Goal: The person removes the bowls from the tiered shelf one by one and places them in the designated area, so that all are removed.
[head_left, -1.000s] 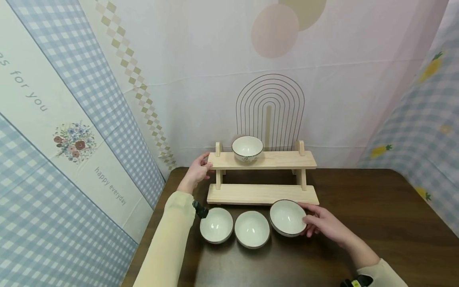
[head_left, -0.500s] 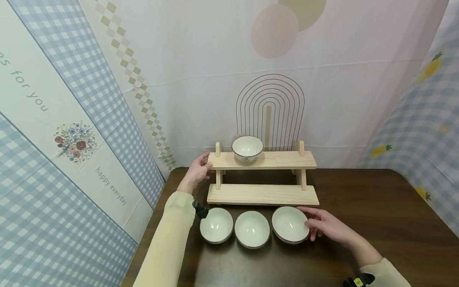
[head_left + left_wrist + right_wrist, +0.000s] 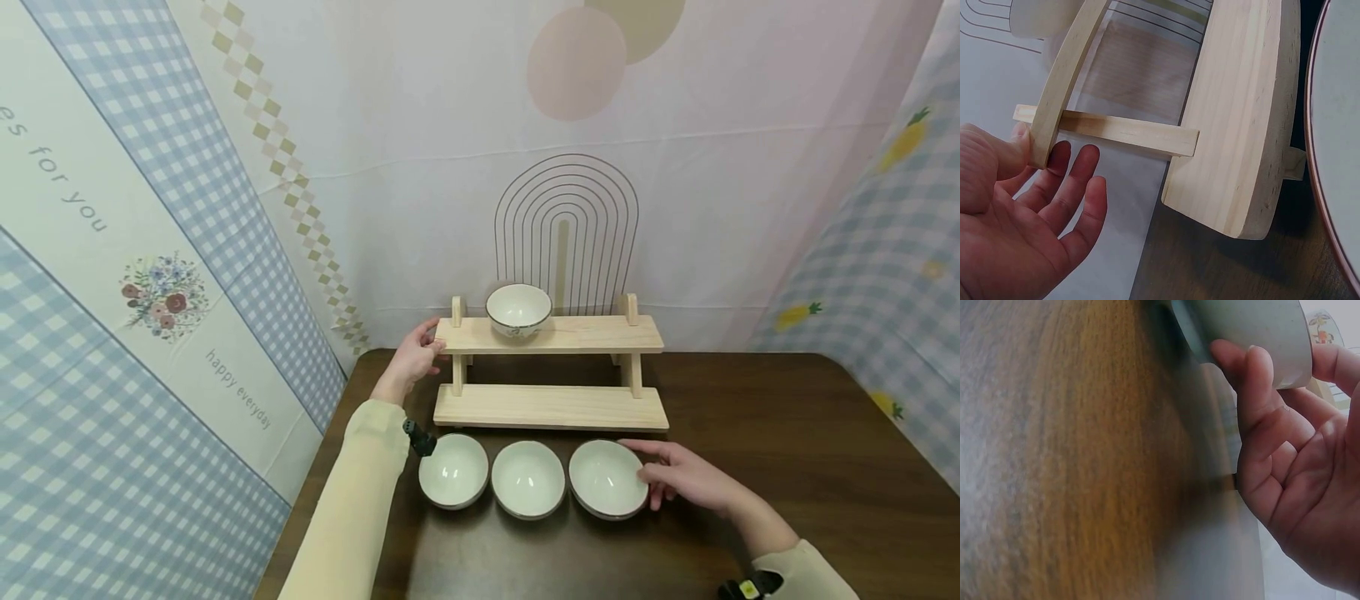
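My right hand [image 3: 686, 477] holds a white bowl [image 3: 606, 477] with a dark rim by its right side, thumb at the rim and fingers along the outer wall. In the right wrist view this bowl [image 3: 1266, 331] is tight against the fingers, close over the table. My left hand [image 3: 409, 360] pinches the left end of the upper board of a two-tier wooden shelf [image 3: 551, 406]. The left wrist view shows the thumb on top of that board [image 3: 1054, 119], fingers beneath. Another bowl [image 3: 519, 308], patterned outside, stands on the upper tier, left of the middle.
Two more white bowls, a left one [image 3: 453, 472] and a middle one [image 3: 528, 480], stand in a row in front of the shelf, beside the held bowl. Dark brown table [image 3: 787, 433] extends to the right. A patterned cloth [image 3: 405, 217] hangs behind.
My right hand has brought its bowl down toward me and slightly right, away from the shelf's front edge, into line with the other two. My left hand has stayed on the shelf.
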A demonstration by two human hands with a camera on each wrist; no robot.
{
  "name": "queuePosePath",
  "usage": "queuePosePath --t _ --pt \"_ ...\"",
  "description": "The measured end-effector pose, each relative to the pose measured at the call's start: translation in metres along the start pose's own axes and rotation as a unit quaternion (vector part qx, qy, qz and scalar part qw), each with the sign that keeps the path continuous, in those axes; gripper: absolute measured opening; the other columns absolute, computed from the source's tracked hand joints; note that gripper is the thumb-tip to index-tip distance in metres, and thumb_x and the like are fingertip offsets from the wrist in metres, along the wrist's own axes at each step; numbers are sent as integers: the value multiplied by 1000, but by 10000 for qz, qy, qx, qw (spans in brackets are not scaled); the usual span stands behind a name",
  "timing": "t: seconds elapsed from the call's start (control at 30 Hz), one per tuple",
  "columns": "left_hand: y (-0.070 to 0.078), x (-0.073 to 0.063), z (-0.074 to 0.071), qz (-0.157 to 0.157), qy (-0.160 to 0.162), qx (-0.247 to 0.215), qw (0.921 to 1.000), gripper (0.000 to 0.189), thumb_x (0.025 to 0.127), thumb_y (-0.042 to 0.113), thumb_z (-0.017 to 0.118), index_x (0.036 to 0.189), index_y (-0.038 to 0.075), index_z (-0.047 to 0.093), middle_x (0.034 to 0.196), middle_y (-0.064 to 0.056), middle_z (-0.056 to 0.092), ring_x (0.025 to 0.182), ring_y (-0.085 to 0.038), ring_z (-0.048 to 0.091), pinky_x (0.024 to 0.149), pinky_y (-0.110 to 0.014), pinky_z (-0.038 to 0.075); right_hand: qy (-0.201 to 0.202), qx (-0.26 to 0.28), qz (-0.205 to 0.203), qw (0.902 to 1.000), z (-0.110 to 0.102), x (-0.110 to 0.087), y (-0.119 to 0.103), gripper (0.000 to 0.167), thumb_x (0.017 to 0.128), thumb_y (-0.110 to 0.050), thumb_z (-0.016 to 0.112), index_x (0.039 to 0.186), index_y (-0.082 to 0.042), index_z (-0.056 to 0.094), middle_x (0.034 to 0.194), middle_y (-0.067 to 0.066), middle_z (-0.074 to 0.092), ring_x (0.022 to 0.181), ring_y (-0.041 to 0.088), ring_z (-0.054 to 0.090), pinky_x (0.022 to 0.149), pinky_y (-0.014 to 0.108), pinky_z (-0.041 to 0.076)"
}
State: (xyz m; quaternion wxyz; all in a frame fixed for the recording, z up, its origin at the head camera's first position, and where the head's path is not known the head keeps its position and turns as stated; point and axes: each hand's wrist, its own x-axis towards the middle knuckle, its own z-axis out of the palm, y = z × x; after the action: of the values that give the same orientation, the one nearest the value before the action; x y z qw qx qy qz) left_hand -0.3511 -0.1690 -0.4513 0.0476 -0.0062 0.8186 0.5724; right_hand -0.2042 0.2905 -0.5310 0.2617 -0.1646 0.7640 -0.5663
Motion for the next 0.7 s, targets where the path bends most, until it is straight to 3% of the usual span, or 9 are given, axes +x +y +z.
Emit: queuePosePath --t 0.27,0.7 --pt "-1 -1 0 2 -34 -39 10000 61 113 10 54 170 14 33 145 -24 57 121 -41 67 94 -58 56 -65 36 -29 10000 5 -2 1 63 107 -10 57 162 9 33 85 18 70 69 29 71 60 36 58" --pt "-2 -2 -3 31 -95 -94 9999 61 113 11 54 170 14 31 144 -24 57 121 -41 66 96 -60 55 -45 48 -113 9999 13 -6 5 62 106 -8 56 162 9 35 83 18 71 68 28 71 59 36 58"
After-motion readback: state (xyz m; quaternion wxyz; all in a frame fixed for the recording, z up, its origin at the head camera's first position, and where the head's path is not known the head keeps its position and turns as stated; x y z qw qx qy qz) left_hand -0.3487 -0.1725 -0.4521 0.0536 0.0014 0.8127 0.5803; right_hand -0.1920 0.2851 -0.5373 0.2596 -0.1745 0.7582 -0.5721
